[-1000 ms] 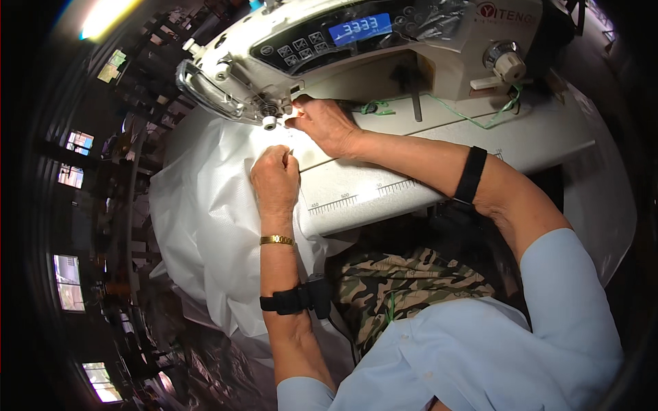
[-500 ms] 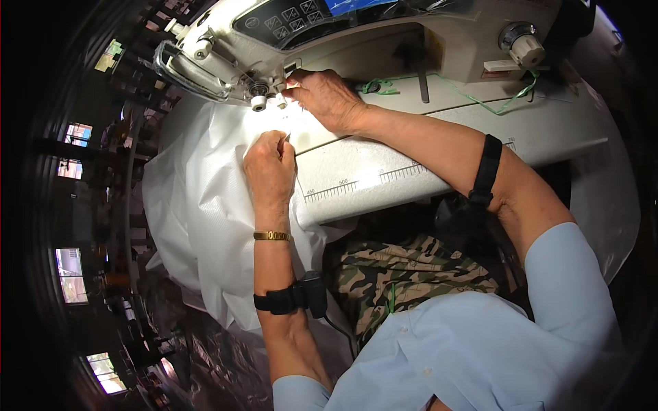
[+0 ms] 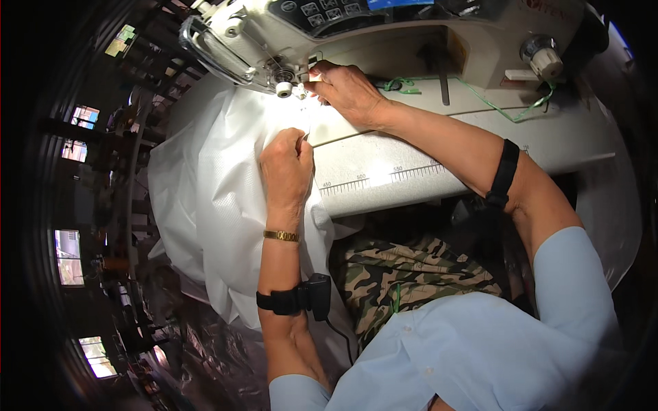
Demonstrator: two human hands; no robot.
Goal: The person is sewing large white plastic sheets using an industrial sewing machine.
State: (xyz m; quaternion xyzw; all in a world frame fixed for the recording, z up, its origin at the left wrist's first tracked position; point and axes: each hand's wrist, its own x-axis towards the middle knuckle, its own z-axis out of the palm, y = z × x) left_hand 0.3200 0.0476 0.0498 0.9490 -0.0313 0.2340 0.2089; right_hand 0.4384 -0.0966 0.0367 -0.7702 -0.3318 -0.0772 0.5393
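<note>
Premises: a sewing workshop. An industrial sewing machine (image 3: 384, 34) with a button panel occupies twelve o'clock, mounted on a white work table (image 3: 439, 157) bearing a printed measuring scale. White fabric (image 3: 212, 205) spills off the table toward nine o'clock. Green thread (image 3: 507, 109) trails across the machine bed at one o'clock.

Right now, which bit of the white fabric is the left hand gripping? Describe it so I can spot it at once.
Start at the white sewing machine at the top, then drop to the needle area by the right hand. Just below, the left hand pinches the edge of the white fabric on the machine bed. Unlike the loose folds hanging off to the left, this edge lies brightly lit beside the printed ruler scale.
</note>
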